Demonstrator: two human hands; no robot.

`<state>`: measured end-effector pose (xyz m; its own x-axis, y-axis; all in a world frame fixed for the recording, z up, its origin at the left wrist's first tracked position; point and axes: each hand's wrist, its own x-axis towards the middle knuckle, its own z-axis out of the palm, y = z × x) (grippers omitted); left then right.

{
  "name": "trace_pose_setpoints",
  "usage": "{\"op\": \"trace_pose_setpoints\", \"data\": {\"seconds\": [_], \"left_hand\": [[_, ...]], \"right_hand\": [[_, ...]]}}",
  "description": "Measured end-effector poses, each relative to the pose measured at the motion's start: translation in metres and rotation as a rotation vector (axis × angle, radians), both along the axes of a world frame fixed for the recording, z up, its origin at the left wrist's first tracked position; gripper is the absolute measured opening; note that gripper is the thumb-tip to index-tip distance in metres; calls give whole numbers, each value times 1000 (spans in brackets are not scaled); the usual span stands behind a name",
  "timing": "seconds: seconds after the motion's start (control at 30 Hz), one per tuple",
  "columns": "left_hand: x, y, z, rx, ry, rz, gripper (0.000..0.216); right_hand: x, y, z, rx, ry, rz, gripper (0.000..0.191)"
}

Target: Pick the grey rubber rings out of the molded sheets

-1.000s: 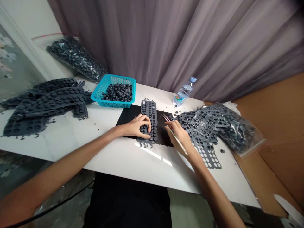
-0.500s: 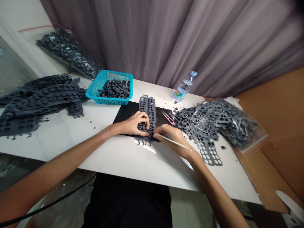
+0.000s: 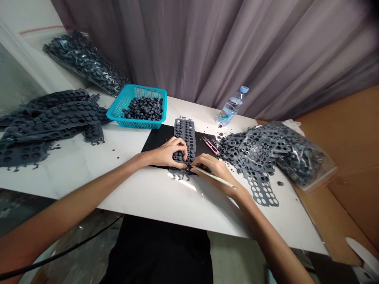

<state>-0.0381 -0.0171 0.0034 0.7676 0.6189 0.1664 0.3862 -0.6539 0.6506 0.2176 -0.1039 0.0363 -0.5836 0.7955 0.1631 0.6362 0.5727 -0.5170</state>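
On the white surface (image 3: 139, 199), a black mat (image 3: 156, 139) bears a studded grey sheet (image 3: 185, 133), ragged-ended. Behind the mat, leftward, is a turquoise basket (image 3: 133, 123); rightward, a bottle (image 3: 233, 104). Over the mat, the left hand (image 3: 169, 153), grip spread, partly hides the sheet; the right hand (image 3: 218, 169) pinches a slim tool (image 3: 215, 177) in its grip. The bottle's label (image 3: 224, 116) is unreadable.

Passable over bare worktop (image 3: 205, 119) between basket (image 3: 133, 123) and bottle (image 3: 231, 108) and at the front edge. Nearly closed between left hand (image 3: 170, 153) and right hand (image 3: 212, 165). Blocked leftward by knobbed sheets (image 3: 59, 122), rightward by perforated sheets (image 3: 257, 152) and filled bag (image 3: 308, 167).
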Motion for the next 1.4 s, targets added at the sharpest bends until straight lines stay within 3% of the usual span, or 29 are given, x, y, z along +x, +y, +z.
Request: {"op": "trace_pose_setpoints", "data": {"seconds": [0.33,0.47,0.97,1.07,1.17,1.27,1.4], "left_hand": [[-1,1,-1,38,29,-10,27],[-1,1,-1,41,29,-10,27],[0,0,-3,39,-5,-5,26],[0,-1,-1,41,24,-3,30],[0,-1,1,19,33,-13,32],[-1,-1,2,0,40,-21,33],[-2,-1,3,0,36,-25,33]], "right_hand": [[-1,-2,4,-25,-7,-6,24],[-1,1,-3,11,-25,-7,24],[-8,10,-41,392,-218,25,28],[-15,8,-45,409,-186,-95,31],[-12,6,-39,391,-137,-340,34],[12,6,-30,397,-77,-533,35],[56,11,-23,371,-111,-606,35]]}}
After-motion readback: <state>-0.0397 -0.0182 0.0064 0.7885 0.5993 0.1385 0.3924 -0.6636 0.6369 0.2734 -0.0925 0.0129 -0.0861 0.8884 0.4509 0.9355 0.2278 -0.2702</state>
